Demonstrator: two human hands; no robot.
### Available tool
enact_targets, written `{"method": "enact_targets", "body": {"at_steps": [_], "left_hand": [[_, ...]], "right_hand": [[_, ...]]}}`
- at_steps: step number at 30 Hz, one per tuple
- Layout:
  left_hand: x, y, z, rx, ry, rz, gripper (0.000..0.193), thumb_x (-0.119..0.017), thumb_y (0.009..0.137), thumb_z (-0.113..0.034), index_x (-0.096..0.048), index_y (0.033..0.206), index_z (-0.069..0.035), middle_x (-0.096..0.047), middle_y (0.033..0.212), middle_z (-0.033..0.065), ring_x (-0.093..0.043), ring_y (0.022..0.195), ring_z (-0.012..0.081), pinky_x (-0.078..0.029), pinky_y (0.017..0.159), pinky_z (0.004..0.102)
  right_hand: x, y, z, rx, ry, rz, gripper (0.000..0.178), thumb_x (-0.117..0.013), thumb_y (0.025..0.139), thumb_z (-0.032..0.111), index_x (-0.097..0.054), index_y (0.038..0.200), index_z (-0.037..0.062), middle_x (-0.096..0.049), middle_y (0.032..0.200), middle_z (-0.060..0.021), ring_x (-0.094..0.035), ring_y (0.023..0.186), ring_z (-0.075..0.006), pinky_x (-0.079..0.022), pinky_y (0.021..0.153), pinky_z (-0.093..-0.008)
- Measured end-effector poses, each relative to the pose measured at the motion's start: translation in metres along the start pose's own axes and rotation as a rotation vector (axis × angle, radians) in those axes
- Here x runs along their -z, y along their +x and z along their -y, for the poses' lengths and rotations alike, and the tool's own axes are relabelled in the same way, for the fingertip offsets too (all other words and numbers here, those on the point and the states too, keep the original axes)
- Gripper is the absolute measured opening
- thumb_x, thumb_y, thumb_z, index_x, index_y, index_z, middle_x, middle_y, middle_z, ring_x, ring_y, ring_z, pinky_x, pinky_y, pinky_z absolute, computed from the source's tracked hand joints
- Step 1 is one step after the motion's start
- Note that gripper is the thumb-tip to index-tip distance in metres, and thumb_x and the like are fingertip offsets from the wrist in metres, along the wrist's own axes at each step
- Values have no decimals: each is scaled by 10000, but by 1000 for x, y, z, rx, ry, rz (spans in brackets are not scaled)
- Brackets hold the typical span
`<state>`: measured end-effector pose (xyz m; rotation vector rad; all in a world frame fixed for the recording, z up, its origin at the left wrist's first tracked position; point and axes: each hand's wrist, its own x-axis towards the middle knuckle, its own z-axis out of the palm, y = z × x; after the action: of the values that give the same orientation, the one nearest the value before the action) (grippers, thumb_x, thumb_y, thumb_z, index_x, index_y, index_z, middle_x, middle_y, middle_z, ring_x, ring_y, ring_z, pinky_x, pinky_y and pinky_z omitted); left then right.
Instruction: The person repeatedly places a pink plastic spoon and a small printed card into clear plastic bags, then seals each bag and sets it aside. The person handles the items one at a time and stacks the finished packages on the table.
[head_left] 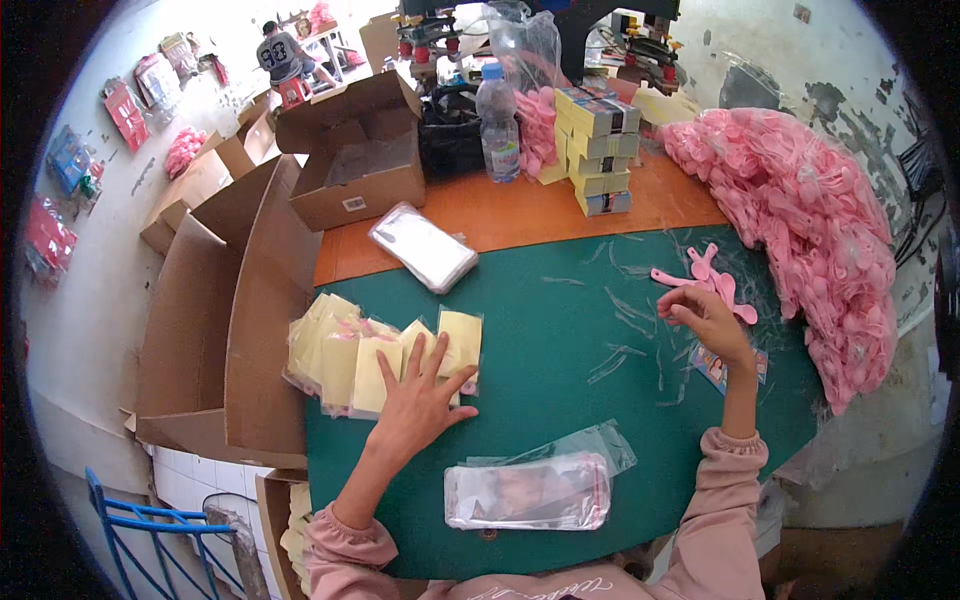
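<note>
A clear water bottle (497,140) is standing at the far side of the table, just beside a stack of yellow-edged card bundles (605,130), while a big heap of pink spoon-like pieces (840,250) is sprawling along the right edge. Open cardboard boxes (265,330) are crowding the left edge, one pile of clear plastic sleeves (425,247) is lying toward the back, and another pile of transparent bags (527,495) is lying near the person's body. The right forearm is partly covering a blue printed card (712,368). Everything is resting on a dark green mat (540,350), with an orange surface (560,222) showing behind it; beyond, bagged goods (125,112) are hanging on a pale, peeling wall, a blue metal frame (150,518) is standing at lower left, and another person (286,58) is sitting in the background. The left hand (410,402) is spreading its fingers flat over yellow-carded packets (338,370), which are overlapping in a fanned row at the left of the mat, their clear film glinting and pink showing at the edges. The right hand (712,318) is hovering with curled fingers near several loose pink spoons (727,288), smooth and round-bowled; whether it is pinching anything, one cannot tell.
</note>
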<state>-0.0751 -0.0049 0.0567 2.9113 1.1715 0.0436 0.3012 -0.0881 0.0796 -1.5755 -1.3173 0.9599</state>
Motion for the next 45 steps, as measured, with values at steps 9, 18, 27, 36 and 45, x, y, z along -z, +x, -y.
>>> {"method": "enact_targets", "body": {"at_steps": [9, 18, 27, 36, 45], "left_hand": [[118, 0, -64, -325, -626, -320, 312, -714, 679, -254, -467, 663, -63, -521, 802, 86, -548, 660, 213, -425, 536, 337], [135, -32, -122, -886, -1011, -755, 344, -624, 742, -38, -377, 504, -48, -281, 463, -9, -322, 307, 74, -244, 272, 232], [137, -52, -109, -864, -1162, -658, 283, -611, 749, -31, -407, 553, -37, -327, 499, 17, -394, 358, 109, -284, 297, 234], [124, -51, -14, -1012, -1058, 315, 187, -603, 779, -216, -519, 863, -72, -438, 565, 21, -521, 491, 218, -425, 434, 307], [18, 20, -53, -366, -513, 267, 426, -513, 825, -427, -537, 868, -5, -558, 828, 172, -569, 726, 348, -453, 639, 409]], "right_hand": [[-27, 18, -49, 192, 161, -343, 132, -427, 806, -52, -554, 805, -17, -583, 775, -61, -568, 721, -126, -472, 676, -250], [-46, 20, -74, 264, 193, -564, 153, -428, 810, -48, -550, 735, 5, -553, 679, -36, -518, 598, -92, -424, 548, -210], [-48, 19, -65, 293, 113, -624, 167, -424, 811, -36, -529, 687, 7, -535, 700, -28, -491, 594, -80, -410, 533, -203], [8, -3, -49, -1, -1, -147, 118, -454, 828, 5, -553, 893, -2, -566, 836, -44, -564, 748, -123, -481, 623, -243], [29, 34, -61, 208, -773, -426, 143, -591, 696, 12, -596, 839, 12, -588, 769, -108, -552, 683, -225, -430, 639, -307]]}}
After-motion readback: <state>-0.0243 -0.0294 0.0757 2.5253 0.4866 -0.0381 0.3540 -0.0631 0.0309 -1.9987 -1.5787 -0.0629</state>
